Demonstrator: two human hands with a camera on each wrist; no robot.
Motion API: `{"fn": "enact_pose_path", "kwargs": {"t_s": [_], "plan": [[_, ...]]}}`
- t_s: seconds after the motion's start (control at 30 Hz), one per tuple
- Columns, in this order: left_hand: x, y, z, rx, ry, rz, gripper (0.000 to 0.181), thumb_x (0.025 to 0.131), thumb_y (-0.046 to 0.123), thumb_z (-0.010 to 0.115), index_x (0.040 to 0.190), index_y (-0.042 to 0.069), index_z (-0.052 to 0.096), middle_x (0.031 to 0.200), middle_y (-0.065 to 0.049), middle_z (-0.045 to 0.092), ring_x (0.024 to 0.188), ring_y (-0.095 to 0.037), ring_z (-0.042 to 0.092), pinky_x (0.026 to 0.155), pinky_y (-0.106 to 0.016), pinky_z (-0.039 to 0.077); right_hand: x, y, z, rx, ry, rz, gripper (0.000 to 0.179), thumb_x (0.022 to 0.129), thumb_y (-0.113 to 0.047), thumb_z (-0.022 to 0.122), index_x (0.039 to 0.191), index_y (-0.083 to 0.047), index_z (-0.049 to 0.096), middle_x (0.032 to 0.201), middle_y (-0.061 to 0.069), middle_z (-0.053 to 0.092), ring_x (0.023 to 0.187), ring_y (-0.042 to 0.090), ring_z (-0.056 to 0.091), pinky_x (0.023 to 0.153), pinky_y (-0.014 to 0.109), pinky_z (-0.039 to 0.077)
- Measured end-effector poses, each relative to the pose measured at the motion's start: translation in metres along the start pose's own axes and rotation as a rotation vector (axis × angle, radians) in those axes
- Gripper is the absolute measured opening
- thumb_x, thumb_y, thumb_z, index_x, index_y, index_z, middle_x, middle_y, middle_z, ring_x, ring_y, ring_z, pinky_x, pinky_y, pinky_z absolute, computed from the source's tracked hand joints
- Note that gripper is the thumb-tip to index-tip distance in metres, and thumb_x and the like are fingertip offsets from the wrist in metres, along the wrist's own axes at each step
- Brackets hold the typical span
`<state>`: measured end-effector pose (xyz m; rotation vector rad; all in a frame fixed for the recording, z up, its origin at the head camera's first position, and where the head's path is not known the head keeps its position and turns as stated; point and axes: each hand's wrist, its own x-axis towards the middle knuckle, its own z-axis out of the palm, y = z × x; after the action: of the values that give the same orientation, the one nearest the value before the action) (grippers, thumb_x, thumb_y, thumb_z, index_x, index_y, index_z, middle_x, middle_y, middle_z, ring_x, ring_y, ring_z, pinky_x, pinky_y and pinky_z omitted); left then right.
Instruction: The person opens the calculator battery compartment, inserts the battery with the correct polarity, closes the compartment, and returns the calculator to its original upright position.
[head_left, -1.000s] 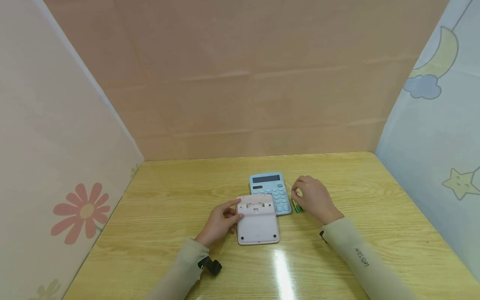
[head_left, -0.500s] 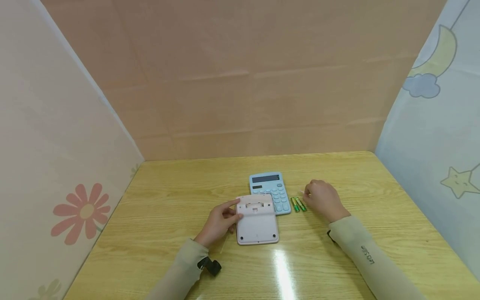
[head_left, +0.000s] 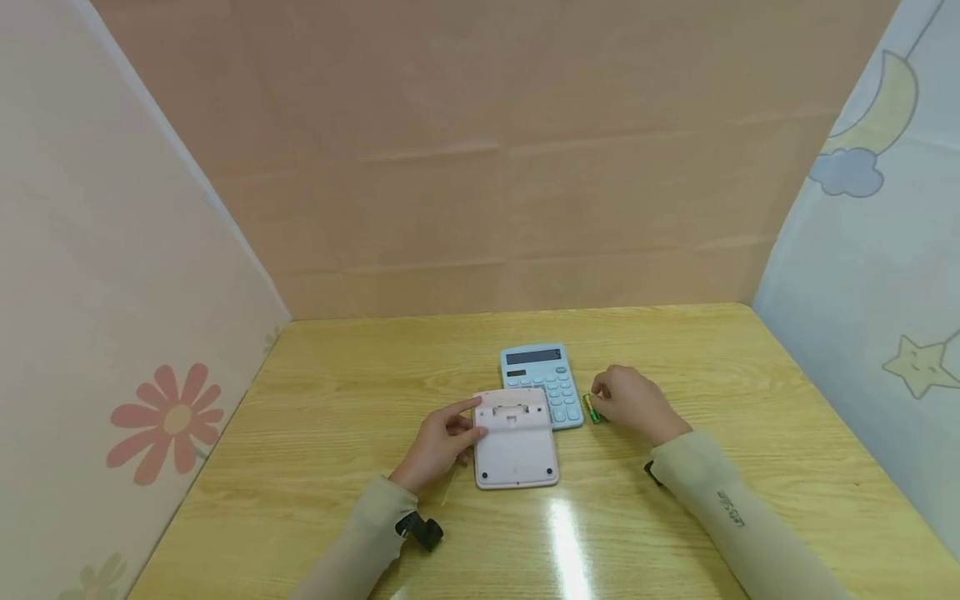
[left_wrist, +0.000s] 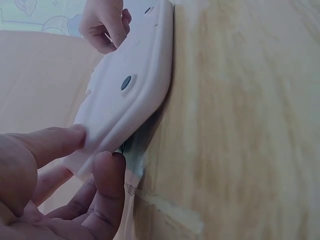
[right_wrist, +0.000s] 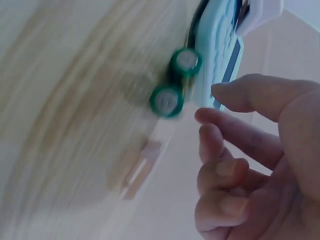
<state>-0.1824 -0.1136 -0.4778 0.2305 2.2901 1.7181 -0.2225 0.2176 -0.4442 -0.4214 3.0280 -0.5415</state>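
My left hand (head_left: 437, 448) grips the left edge of a pale pink calculator (head_left: 517, 454), thumb on its back and fingers beneath. It lies face down with its battery bay (head_left: 511, 409) uncovered, overlapping a light blue calculator (head_left: 534, 358). In the left wrist view, the pink calculator (left_wrist: 147, 70) is tilted off the table. My right hand (head_left: 633, 404) hovers over green batteries (head_left: 592, 409), partly hiding them. The right wrist view shows two batteries (right_wrist: 166, 101) side by side, with thumb and forefinger apart just beside them and nothing between them.
A small pinkish piece (right_wrist: 136, 175) lies on the wooden table (head_left: 360, 375) past the batteries, blurred. A thin clear strip (left_wrist: 170, 210) rests under my left hand. Cloth walls (head_left: 480, 208) stand behind and at both sides.
My right hand moved right from the blue calculator's edge with a small pale piece at its fingertips, then came back left over the batteries without it visible. The left hand stayed put.
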Motion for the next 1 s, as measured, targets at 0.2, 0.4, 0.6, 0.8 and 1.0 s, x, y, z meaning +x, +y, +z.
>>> {"fn": "enact_pose_path", "kwargs": {"t_s": [0.2, 0.4, 0.6, 0.8, 1.0], "plan": [[0.0, 0.002, -0.001, 0.004, 0.001, -0.006, 0.052, 0.095, 0.014, 0.071, 0.145, 0.018, 0.055, 0.104, -0.012, 0.064, 0.074, -0.019, 0.061, 0.062, -0.033, 0.058, 0.008, -0.006, 0.01, -0.018, -0.026, 0.01, 0.025, 0.091, -0.018, 0.068, 0.105, 0.003, 0.073, 0.097, 0.014, 0.069, 0.081, 0.022, 0.062, 0.07, 0.043, 0.056], [0.0, 0.002, -0.001, 0.009, -0.002, -0.009, 0.052, 0.094, 0.015, 0.071, 0.144, 0.018, 0.056, 0.103, -0.012, 0.064, 0.072, -0.019, 0.061, 0.061, -0.033, 0.057, 0.01, -0.01, 0.015, 0.051, -0.051, 0.026, 0.016, 0.087, -0.009, 0.067, 0.097, 0.002, 0.072, 0.096, 0.015, 0.07, 0.081, 0.022, 0.059, 0.073, 0.042, 0.054], [0.002, 0.0, -0.001, 0.003, -0.002, -0.023, 0.052, 0.093, 0.016, 0.072, 0.143, 0.018, 0.056, 0.101, -0.012, 0.064, 0.07, -0.019, 0.06, 0.061, -0.032, 0.057, 0.011, -0.012, 0.016, 0.085, -0.053, 0.024, 0.004, 0.084, -0.005, 0.067, 0.082, -0.003, 0.068, 0.082, 0.008, 0.065, 0.072, 0.02, 0.054, 0.068, 0.037, 0.051], [0.003, -0.003, 0.0, 0.002, -0.004, -0.02, 0.052, 0.094, 0.016, 0.072, 0.143, 0.018, 0.057, 0.101, -0.012, 0.064, 0.071, -0.019, 0.06, 0.061, -0.032, 0.057, 0.008, -0.016, 0.017, 0.103, -0.053, 0.028, 0.009, 0.083, -0.001, 0.066, 0.075, -0.005, 0.066, 0.073, 0.003, 0.059, 0.067, 0.017, 0.051, 0.063, 0.032, 0.047], [0.003, -0.002, 0.0, 0.014, 0.003, -0.007, 0.051, 0.094, 0.015, 0.072, 0.143, 0.018, 0.057, 0.101, -0.012, 0.063, 0.071, -0.019, 0.06, 0.06, -0.033, 0.057, 0.008, -0.017, 0.017, 0.095, -0.062, 0.034, 0.012, 0.082, 0.0, 0.067, 0.072, -0.004, 0.063, 0.067, 0.003, 0.054, 0.063, 0.016, 0.046, 0.059, 0.03, 0.041]]}}
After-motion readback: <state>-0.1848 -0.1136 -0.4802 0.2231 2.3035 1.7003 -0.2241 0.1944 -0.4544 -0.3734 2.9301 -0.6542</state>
